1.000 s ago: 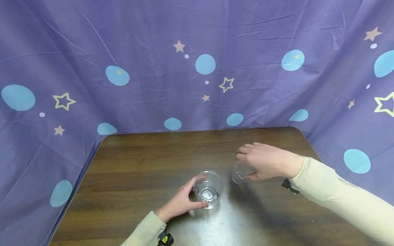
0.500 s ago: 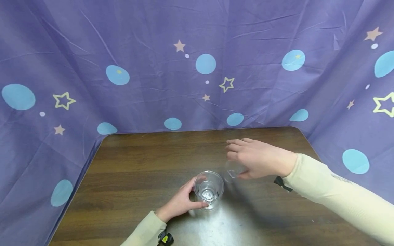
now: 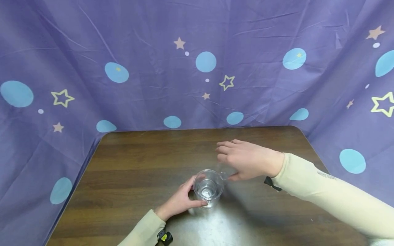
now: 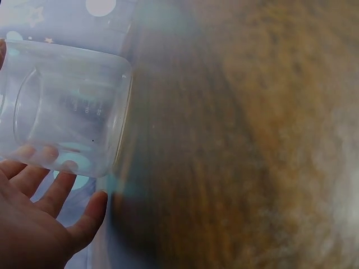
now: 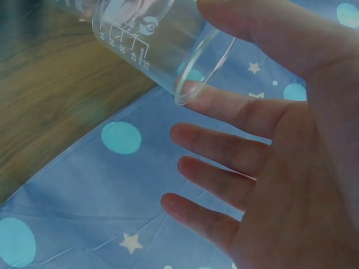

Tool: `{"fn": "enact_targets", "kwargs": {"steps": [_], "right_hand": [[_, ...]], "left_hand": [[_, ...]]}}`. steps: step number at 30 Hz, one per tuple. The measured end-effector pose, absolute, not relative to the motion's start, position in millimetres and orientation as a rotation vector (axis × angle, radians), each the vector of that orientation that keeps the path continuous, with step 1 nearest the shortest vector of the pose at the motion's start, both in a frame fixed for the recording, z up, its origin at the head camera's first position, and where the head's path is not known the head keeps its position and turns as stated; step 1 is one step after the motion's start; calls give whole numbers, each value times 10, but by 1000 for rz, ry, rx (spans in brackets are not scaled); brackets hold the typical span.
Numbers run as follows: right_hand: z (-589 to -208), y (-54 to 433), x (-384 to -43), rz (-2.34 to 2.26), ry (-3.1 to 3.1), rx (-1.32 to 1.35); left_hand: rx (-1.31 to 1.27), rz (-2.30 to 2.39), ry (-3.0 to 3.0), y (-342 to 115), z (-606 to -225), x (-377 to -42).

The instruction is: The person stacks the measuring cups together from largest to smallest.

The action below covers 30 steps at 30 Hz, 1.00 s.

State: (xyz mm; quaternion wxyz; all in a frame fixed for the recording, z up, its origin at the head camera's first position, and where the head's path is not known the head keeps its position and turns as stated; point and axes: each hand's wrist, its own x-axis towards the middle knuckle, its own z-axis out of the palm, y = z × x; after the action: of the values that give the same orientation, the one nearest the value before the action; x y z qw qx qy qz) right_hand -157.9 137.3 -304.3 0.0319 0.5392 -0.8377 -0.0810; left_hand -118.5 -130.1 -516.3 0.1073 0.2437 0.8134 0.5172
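Observation:
My left hand (image 3: 180, 202) grips a large clear beaker (image 3: 218, 182) standing upright on the table, fingers on its far left side and thumb on the near side. Within that beaker sits a smaller clear vessel (image 3: 207, 190), its round rim visible from above. A small glass beaker (image 5: 148, 50) with white marks from 10 to 50 is pinched near its rim between thumb and index finger of my right hand (image 3: 247, 159); the other fingers stretch out free. In the head view this small beaker is close to the large beaker's right rim, partly hidden by the hand.
The brown wood-grain table (image 3: 138, 164) has rounded far corners. A purple cloth (image 3: 147, 68) with blue dots and stars hangs behind it and on both sides. Each wrist wears a dark strap, such as the left strap (image 3: 165, 237).
My right hand has carried the small beaker leftward, from well right of the large beaker to right beside its rim. The left hand keeps its grip in place.

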Motion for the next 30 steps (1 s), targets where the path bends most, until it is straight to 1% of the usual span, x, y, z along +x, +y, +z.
{"fn": "enact_targets", "kwargs": {"steps": [16, 30], "right_hand": [[-3133, 1022, -1558, -334, -2561, 1732], [-3415, 905, -1579, -373, -2524, 1812]], "left_hand": [[736, 1501, 2408, -1323, -5170, -1187], [728, 1501, 2378, -1325, -5158, -1170]]}}
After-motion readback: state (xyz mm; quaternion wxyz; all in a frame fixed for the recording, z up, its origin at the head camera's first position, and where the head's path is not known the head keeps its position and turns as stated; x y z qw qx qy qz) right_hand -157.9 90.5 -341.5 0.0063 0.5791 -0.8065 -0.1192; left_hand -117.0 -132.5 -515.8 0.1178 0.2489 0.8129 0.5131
